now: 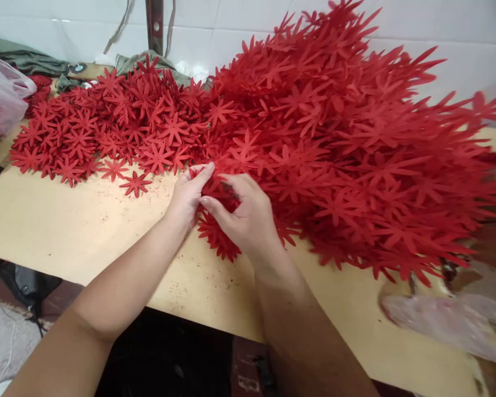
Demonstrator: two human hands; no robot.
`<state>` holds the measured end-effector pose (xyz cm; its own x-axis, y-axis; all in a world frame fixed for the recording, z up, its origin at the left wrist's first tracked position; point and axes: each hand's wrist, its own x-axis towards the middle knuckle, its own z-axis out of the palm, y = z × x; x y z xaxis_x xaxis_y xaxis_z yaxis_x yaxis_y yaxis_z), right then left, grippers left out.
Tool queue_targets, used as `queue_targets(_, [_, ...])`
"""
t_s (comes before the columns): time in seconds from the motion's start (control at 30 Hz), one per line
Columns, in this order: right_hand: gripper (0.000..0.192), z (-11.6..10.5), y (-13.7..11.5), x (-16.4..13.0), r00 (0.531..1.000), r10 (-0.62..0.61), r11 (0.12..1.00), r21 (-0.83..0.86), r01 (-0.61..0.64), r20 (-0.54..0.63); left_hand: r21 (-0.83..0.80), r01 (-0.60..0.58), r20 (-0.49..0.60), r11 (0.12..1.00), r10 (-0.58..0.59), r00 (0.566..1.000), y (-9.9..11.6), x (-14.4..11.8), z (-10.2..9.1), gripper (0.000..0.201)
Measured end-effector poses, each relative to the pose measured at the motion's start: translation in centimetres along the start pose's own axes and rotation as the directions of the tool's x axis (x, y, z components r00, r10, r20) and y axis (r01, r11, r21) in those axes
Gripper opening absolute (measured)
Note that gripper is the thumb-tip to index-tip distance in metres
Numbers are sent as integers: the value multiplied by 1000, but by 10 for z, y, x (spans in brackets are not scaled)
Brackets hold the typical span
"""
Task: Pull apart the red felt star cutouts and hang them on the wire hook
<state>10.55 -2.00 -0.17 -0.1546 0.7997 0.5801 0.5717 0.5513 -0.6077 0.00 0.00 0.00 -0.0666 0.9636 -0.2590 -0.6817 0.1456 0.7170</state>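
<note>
My left hand [188, 193] is closed, with thumb and fingers pinching a red flower-shaped cutout [195, 172] that they mostly hide. Close beside it, my right hand [250, 215] has its thumb apart from its curved fingers, and red petals show in the gap. I see nothing clearly gripped in it; its fingertips are slightly blurred. Below the hands lies a cluster of red flower cutouts [219, 240]. Leftward spreads a low heap of loose red flower cutouts [128, 110], with one single flower cutout [135, 183] at its front edge.
A tall pile of red flowers [355, 154] covers the right side of the pale tabletop [86, 220]. Clear plastic [442, 320] lies at the right edge, and a plastic bag [6, 91] stands far left. Behind the low heap are greenish cloth [143, 63] and a tiled wall [240, 25].
</note>
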Motion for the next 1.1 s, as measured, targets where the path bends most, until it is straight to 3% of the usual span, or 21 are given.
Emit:
queue_targets(0.13, [12, 1, -6, 0, 991, 136, 981, 137, -135, 2, 14, 46, 19, 999, -46, 999, 3, -8, 4, 22])
queue_targets(0.23, [8, -5, 1, 3, 973, 216, 960, 203, -195, -86, 50, 119, 55, 992, -121, 991, 9, -13, 8, 28])
queue_targets(0.4, [12, -18, 30, 8, 886, 259, 966, 103, -238, -384, 45, 207, 123, 977, -211, 970, 16, -14, 8, 41])
queue_targets(0.5, [28, -26, 45, 8, 866, 201, 968, -44, -248, -458, 35, 224, 111, 974, -226, 968, 16, -13, 7, 46])
queue_targets(0.57, [43, -27, 43, 7, 891, 110, 965, -166, -201, -439, 31, 221, 95, 975, -223, 970, 16, -13, 7, 48])
queue_targets(0.63, [42, -23, 30, 6, 943, 34, 970, -216, -111, -331, 24, 216, 72, 976, -217, 973, 15, -13, 6, 50])
queue_targets(0.7, [35, -15, 13, 3, 989, -17, 985, -174, -9, -146, 27, 205, 58, 978, -207, 977, 15, -12, 6, 52])
queue_targets(0.8, [33, -4, -6, 0, 998, -44, 996, -77, 47, 43, 47, 191, 68, 981, -194, 979, 14, -11, 5, 58])
queue_targets(0.97, [15, -4, 2, 0, 993, 119, 992, 42, -118, -16, 55, 212, 163, 976, -218, 962, 10, -9, 6, 58])
queue_targets(1.1, [14, -5, 13, 1, 972, 224, 969, 121, -215, -72, 92, 203, 246, 975, -220, 944, 7, -10, 4, 26])
